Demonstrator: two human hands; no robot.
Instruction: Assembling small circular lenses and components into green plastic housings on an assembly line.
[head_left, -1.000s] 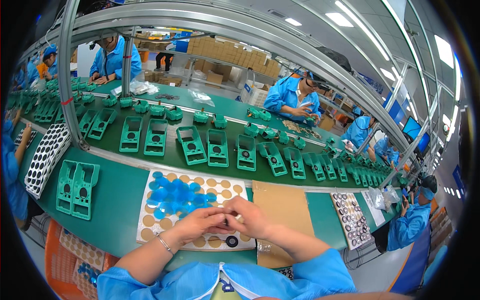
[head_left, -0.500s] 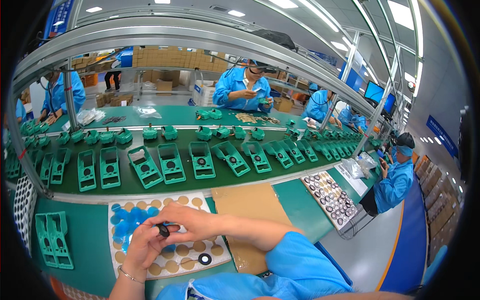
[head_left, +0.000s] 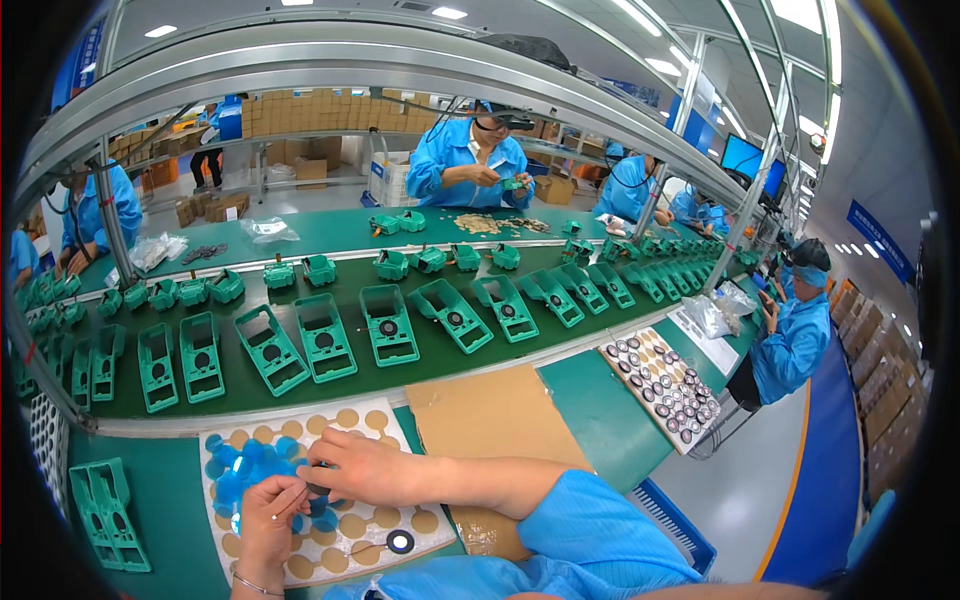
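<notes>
**Dark disc now turned mostly out of sight in the fingers**

Table (head_left: 600, 400): white tray (head_left: 438, 542) at 7 o'clock in view. Blue discs (head_left: 250, 465) at 10 from the hands. Right hand (head_left: 360, 468) pinches the dark disc (head_left: 318, 489) above the tray; left hand (head_left: 270, 525) pinched closed beside it, can't tell on what. Black-rimmed part (head_left: 400, 542) at 4. Disc faced camera half a second ago; reads as mid-handling.

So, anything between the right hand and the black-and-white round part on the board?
Nothing visible: the black-and-white round part lies uncovered on the white board, with only brown circles between it and the right hand. That hand holds a dark round piece, though.
</notes>
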